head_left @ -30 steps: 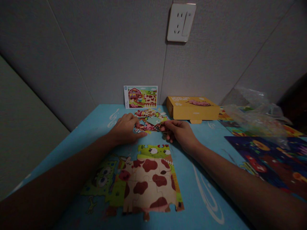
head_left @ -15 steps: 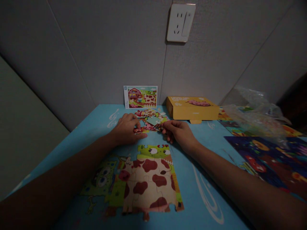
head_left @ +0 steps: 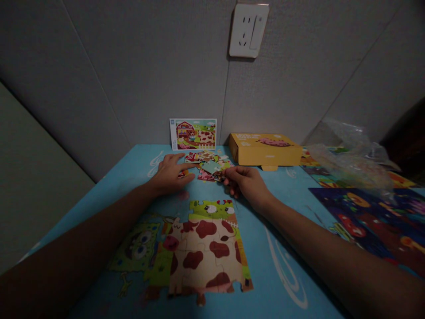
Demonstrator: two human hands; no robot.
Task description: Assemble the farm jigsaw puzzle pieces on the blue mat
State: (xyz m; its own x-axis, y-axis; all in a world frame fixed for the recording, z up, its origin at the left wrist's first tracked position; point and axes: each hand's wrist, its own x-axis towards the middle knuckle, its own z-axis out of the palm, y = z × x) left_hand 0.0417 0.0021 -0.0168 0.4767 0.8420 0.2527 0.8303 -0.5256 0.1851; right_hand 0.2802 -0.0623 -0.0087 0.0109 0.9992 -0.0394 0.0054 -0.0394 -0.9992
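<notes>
Lying between left hand [head_left: 170, 175] and right hand [head_left: 246, 183]: puzzle pieces [head_left: 210, 167].

The puzzle [head_left: 206, 250] at lower centre has red-brown patches on cream; the table [head_left: 259, 266], light blue with white swirls.

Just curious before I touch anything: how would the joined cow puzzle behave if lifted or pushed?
The joined cow puzzle would probably sag or split along its visible seams. It looks thin, so likely light. Lying flat on the blue tabletop, it should slide rather than tip if pushed.
</notes>
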